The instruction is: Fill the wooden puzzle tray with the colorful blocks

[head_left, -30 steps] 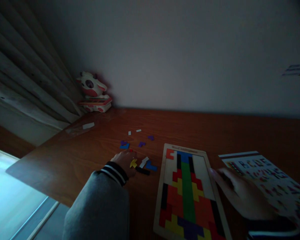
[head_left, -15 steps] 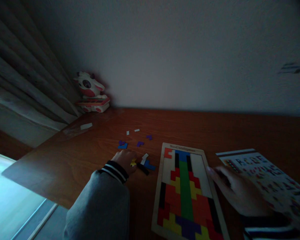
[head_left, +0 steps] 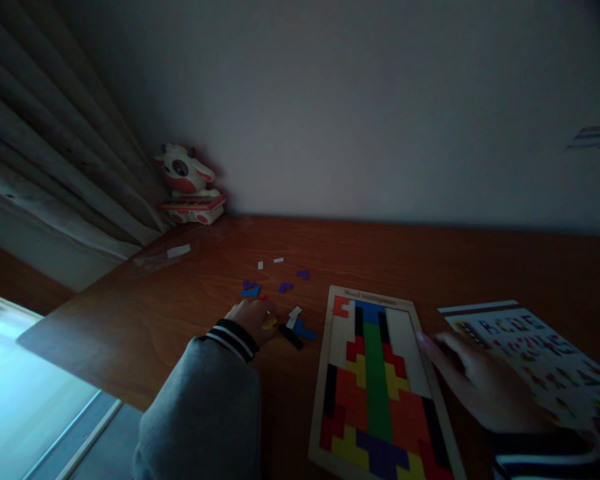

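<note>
Two bare hands are in our view, spread to either side of a shallow light-wood puzzle tray (head_left: 370,296) lying flat on the brown wooden surface (head_left: 405,257). Our left hand (head_left: 251,317) is low among loose pieces, its fingers at a small yellow piece (head_left: 269,323); they are mostly hidden, so we cannot tell whether they are clamped on it. Just beside it lie a straight black bar (head_left: 291,337), a flat white piece (head_left: 293,316) and an angular blue piece (head_left: 304,331), probably left near the tray to be within easy reach.

Our right hand (head_left: 480,383) rests at the tray's right edge, thumb apart from the curled fingers, nothing visible between them. We judge that it is placed there to steady the frame. Inside, coloured blocks interlock around a long green strip (head_left: 376,380), while pale areas show along both upper sides. A white sheet printed with colourful figures (head_left: 537,363) lies to the right, partly behind that hand, perhaps set there so we can glance at it.
</note>
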Motion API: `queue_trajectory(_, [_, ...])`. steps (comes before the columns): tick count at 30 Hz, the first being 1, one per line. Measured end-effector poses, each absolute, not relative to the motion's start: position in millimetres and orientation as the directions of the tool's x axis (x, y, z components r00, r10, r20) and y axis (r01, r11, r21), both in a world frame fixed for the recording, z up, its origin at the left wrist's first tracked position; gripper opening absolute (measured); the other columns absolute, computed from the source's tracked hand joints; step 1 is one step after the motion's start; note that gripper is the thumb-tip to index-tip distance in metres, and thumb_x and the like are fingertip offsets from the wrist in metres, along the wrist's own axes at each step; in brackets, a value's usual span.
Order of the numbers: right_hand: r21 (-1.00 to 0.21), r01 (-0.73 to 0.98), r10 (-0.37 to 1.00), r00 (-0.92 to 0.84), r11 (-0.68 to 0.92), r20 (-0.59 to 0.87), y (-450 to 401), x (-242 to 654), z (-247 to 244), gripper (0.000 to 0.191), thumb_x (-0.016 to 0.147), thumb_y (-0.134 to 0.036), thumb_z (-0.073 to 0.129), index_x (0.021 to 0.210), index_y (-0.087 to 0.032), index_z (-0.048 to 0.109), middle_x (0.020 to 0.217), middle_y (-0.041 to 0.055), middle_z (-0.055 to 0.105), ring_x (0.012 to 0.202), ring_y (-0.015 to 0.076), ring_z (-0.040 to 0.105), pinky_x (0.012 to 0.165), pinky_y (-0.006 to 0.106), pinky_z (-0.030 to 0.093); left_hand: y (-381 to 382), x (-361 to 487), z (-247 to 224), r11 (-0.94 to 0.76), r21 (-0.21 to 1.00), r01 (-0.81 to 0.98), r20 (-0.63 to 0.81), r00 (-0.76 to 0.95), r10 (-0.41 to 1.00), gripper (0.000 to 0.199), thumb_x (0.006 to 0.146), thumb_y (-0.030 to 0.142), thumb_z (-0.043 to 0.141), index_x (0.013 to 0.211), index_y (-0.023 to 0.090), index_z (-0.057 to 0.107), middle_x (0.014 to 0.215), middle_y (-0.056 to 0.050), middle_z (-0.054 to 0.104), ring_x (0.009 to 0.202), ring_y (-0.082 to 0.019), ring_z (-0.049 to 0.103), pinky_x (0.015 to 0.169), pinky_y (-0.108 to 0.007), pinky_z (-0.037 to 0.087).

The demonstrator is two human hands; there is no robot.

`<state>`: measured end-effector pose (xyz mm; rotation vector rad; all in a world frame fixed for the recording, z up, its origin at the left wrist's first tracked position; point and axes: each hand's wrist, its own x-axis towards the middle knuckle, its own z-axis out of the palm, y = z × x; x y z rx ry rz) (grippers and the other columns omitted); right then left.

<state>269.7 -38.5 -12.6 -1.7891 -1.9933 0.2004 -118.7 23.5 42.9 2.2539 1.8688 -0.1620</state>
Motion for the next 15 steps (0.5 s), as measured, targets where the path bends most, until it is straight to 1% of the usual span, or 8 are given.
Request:
queue_trajectory(2, [-0.409, 0.904, 0.971, -0.029, 0.126, 0.236, -40, 266, -9, 0.049, 0.094, -0.062, 0.036, 0.073, -0.026, 0.06, 0.061, 0.0014, 0.063, 0.056, 0.0196, 0.064, 0.05, 0.029, 0.044, 25, -123, 44, -0.159, 0.124, 0.979, -0.229, 0.184, 0.956, 0.032, 0.075, 0.043, 0.07, 0.101, 0.023, 0.07, 0.095, -0.005, 0.072, 0.092, -0.025, 0.068, 0.079, -0.034, 0.051])
queue_trajectory(4, [-0.421, 0.901, 0.977, -0.016, 0.106, 0.213, -40, 264, -7, 0.048, 0.094, -0.062, 0.036, 0.074, -0.026, 0.061, 0.062, 0.0012, 0.064, 0.056, 0.0198, 0.064, 0.051, 0.029, 0.045, 25, -126, 45, -0.142, 0.174, 0.974, -0.264, 0.185, 0.946, 0.035, 0.072, 0.047, 0.073, 0.096, 0.022, 0.069, 0.088, -0.003, 0.072, 0.084, -0.023, 0.069, 0.073, -0.031, 0.051])
queue_trajectory(6, [-0.437, 0.893, 0.984, -0.033, 0.109, 0.177, -37, 267, -8, 0.047, 0.093, -0.063, 0.039, 0.075, -0.027, 0.063, 0.064, 0.0013, 0.066, 0.057, 0.0201, 0.065, 0.051, 0.029, 0.046, 26, -128, 48, -0.118, 0.219, 0.969, -0.303, 0.182, 0.936, 0.035, 0.068, 0.05, 0.075, 0.088, 0.021, 0.07, 0.083, -0.002, 0.072, 0.08, -0.023, 0.069, 0.068, -0.029, 0.05])
queue_trajectory(9, [-0.451, 0.884, 0.987, -0.053, 0.118, 0.154, -33, 272, -12, 0.045, 0.091, -0.063, 0.042, 0.076, -0.027, 0.064, 0.066, 0.002, 0.069, 0.058, 0.0205, 0.066, 0.049, 0.029, 0.046, 25, -131, 50, -0.098, 0.248, 0.964, -0.323, 0.178, 0.93, 0.034, 0.065, 0.05, 0.077, 0.08, 0.021, 0.069, 0.079, -0.002, 0.071, 0.077, -0.021, 0.069, 0.064, -0.027, 0.048])
queue_trajectory(12, [-0.463, 0.877, 0.983, -0.048, 0.125, 0.176, -31, 275, -12, 0.044, 0.091, -0.062, 0.044, 0.075, -0.026, 0.064, 0.066, 0.0022, 0.069, 0.059, 0.0205, 0.066, 0.051, 0.029, 0.046, 24, -134, 53, -0.105, 0.298, 0.949, -0.3, 0.198, 0.933, 0.035, 0.066, 0.05, 0.078, 0.079, 0.02, 0.068, 0.076, -0.001, 0.071, 0.073, -0.019, 0.067, 0.063, -0.025, 0.046])
queue_trajectory(15, [-0.491, 0.865, 0.979, -0.006, 0.107, 0.203, -32, 271, -4, 0.045, 0.091, -0.063, 0.043, 0.077, -0.025, 0.065, 0.068, 0.0032, 0.07, 0.063, 0.0208, 0.067, 0.054, 0.029, 0.048, 22, -131, 56, -0.133, 0.407, 0.904, -0.224, 0.239, 0.945, 0.033, 0.07, 0.048, 0.077, 0.081, 0.018, 0.069, 0.076, -0.001, 0.069, 0.072, -0.017, 0.065, 0.062, -0.024, 0.046])
